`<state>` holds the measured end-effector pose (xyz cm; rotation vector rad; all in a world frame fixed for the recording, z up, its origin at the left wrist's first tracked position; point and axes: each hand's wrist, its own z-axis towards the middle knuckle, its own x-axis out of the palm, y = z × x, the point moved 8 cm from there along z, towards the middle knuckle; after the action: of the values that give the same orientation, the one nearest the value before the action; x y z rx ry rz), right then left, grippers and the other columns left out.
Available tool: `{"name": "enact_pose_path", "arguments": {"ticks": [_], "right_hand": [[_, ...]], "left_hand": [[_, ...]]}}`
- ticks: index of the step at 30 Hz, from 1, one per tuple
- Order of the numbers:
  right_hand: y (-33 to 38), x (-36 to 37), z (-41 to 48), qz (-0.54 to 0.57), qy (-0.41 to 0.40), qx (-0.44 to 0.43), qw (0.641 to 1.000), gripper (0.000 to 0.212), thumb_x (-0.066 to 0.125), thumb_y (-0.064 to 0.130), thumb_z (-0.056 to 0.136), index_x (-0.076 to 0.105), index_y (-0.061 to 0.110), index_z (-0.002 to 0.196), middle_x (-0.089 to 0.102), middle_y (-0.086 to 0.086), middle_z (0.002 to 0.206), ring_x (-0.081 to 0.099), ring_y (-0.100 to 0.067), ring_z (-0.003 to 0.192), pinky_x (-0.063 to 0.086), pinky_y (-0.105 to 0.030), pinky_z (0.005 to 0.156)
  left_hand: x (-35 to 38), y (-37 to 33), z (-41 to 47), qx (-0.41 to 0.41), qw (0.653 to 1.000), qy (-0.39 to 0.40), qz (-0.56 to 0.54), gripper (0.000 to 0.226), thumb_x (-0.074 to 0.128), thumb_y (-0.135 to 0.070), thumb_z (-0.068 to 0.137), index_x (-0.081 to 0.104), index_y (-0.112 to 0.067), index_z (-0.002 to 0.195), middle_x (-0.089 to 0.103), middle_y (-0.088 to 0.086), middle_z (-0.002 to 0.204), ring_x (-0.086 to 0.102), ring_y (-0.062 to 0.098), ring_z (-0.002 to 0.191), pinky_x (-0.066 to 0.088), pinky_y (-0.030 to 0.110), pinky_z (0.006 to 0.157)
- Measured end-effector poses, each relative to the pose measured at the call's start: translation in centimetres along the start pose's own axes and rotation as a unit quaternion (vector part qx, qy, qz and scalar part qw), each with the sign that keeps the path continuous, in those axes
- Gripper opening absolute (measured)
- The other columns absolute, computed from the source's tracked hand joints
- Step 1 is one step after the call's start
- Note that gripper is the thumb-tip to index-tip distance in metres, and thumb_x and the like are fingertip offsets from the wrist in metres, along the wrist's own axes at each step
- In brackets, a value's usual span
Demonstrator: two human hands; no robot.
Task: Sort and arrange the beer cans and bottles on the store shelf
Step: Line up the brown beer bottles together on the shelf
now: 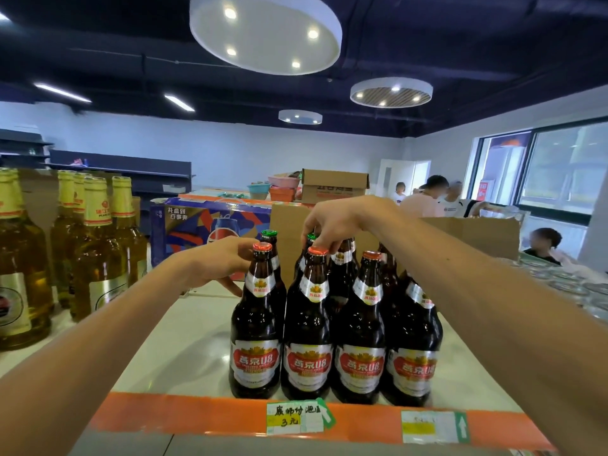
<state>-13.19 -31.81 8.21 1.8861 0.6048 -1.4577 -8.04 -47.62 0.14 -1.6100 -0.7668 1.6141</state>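
Observation:
Several dark brown beer bottles with red-and-silver labels stand in rows on the white shelf top (pixel 184 350). The front-left bottle (pixel 256 327) has an orange cap. Behind it stand two green-capped bottles (pixel 270 238). My left hand (pixel 214 261) reaches in from the left, and its fingers touch the neck of the left green-capped bottle behind the front-left one. My right hand (pixel 332 222) comes over from the right and pinches the top of the second green-capped bottle (pixel 311 237) in the back row.
Pale golden bottles (pixel 95 255) with gold foil necks crowd the left side. A blue soda carton (pixel 197 225) and cardboard boxes (pixel 332 185) stand behind. An orange shelf edge with price tags (pixel 296 419) runs along the front. People sit at the far right.

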Motion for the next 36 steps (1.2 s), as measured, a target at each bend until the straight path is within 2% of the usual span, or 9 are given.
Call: {"name": "enact_pose_path", "arguments": {"ticks": [5, 8, 11, 14, 18, 21, 23, 28, 36], "right_hand": [[-0.2, 0.2, -0.1, 0.012, -0.006, 0.001, 1.000, 0.039, 0.066, 0.014, 0.095, 0.059, 0.007, 0.133, 0.071, -0.013, 0.112, 0.073, -0.020, 0.091, 0.062, -0.030, 0.081], [-0.7, -0.3, -0.7, 0.043, -0.015, -0.004, 0.999, 0.048, 0.065, 0.038, 0.096, 0.057, 0.013, 0.135, 0.071, 0.000, 0.108, 0.074, -0.015, 0.091, 0.061, -0.032, 0.084], [-1.9, -3.1, -1.6, 0.044, -0.134, -0.011, 0.990, 0.050, 0.057, 0.056, 0.094, 0.065, 0.016, 0.123, 0.072, 0.004, 0.105, 0.073, -0.012, 0.092, 0.059, -0.035, 0.090], [-4.4, -5.2, -2.2, -0.042, -0.212, 0.026, 0.976, 0.050, 0.055, 0.054, 0.096, 0.067, 0.013, 0.122, 0.066, 0.001, 0.123, 0.064, -0.015, 0.105, 0.052, -0.038, 0.099], [-7.5, -4.6, -1.2, -0.075, -0.191, 0.074, 0.976, 0.055, 0.063, 0.048, 0.094, 0.059, 0.012, 0.136, 0.059, -0.004, 0.140, 0.057, -0.021, 0.123, 0.046, -0.038, 0.106], [-8.4, -3.5, -0.2, -0.065, -0.157, 0.090, 0.981, 0.065, 0.061, 0.049, 0.095, 0.046, 0.013, 0.148, 0.048, -0.005, 0.151, 0.048, -0.024, 0.135, 0.039, -0.041, 0.114], [-8.6, -2.7, 0.4, -0.073, -0.130, 0.096, 0.984, 0.069, 0.060, 0.051, 0.095, 0.041, 0.016, 0.151, 0.043, -0.003, 0.155, 0.045, -0.024, 0.137, 0.039, -0.042, 0.114], [-9.0, -1.2, 1.0, -0.022, -0.078, 0.104, 0.991, 0.049, 0.066, 0.035, 0.096, 0.054, 0.016, 0.139, 0.064, -0.003, 0.120, 0.069, -0.018, 0.099, 0.059, -0.036, 0.087], [-8.1, -1.7, 0.1, 0.009, -0.064, 0.086, 0.994, 0.027, 0.067, 0.019, 0.095, 0.065, 0.009, 0.120, 0.069, -0.003, 0.099, 0.070, -0.018, 0.088, 0.061, -0.032, 0.079]], "left_hand": [[0.0, -0.1, 0.0, -0.007, 1.000, 0.002, 0.006, 0.028, 0.066, -0.012, 0.094, 0.065, -0.027, 0.117, 0.074, -0.003, 0.108, 0.072, 0.019, 0.101, 0.060, 0.045, 0.087], [0.1, -0.7, -0.3, -0.011, 1.000, 0.026, 0.012, 0.023, 0.064, -0.017, 0.095, 0.064, -0.025, 0.117, 0.073, 0.000, 0.110, 0.071, 0.023, 0.101, 0.057, 0.047, 0.094], [-1.2, -1.1, -0.7, -0.054, 0.996, 0.067, 0.005, 0.036, 0.049, -0.053, 0.098, 0.058, -0.031, 0.124, 0.065, -0.005, 0.126, 0.065, 0.023, 0.112, 0.054, 0.042, 0.097], [-4.7, -3.1, -0.1, -0.041, 0.999, -0.013, 0.001, 0.060, 0.035, -0.074, 0.090, 0.059, -0.031, 0.125, 0.066, -0.008, 0.124, 0.067, 0.014, 0.107, 0.055, 0.038, 0.092], [-5.0, -9.4, 0.5, 0.069, 0.984, -0.134, 0.097, 0.045, 0.051, -0.055, 0.097, 0.064, -0.022, 0.124, 0.071, -0.002, 0.115, 0.070, 0.014, 0.101, 0.058, 0.030, 0.084], [-0.7, -13.2, 1.3, 0.114, 0.963, -0.064, 0.236, 0.040, 0.056, -0.047, 0.098, 0.066, -0.020, 0.126, 0.069, -0.009, 0.108, 0.068, 0.007, 0.097, 0.052, 0.021, 0.083], [2.0, -13.5, 2.2, 0.089, 0.950, 0.014, 0.301, 0.044, 0.055, -0.051, 0.097, 0.065, -0.022, 0.129, 0.069, -0.009, 0.115, 0.068, 0.007, 0.101, 0.053, 0.031, 0.093], [4.4, -13.3, 3.9, 0.077, 0.914, 0.060, 0.395, 0.036, 0.065, -0.038, 0.096, 0.066, -0.025, 0.130, 0.067, -0.010, 0.111, 0.067, 0.012, 0.102, 0.051, 0.041, 0.101], [4.3, -13.0, 4.7, 0.078, 0.920, 0.050, 0.382, 0.031, 0.067, -0.030, 0.096, 0.069, -0.023, 0.126, 0.070, -0.008, 0.098, 0.066, 0.006, 0.086, 0.053, 0.030, 0.086]]}}
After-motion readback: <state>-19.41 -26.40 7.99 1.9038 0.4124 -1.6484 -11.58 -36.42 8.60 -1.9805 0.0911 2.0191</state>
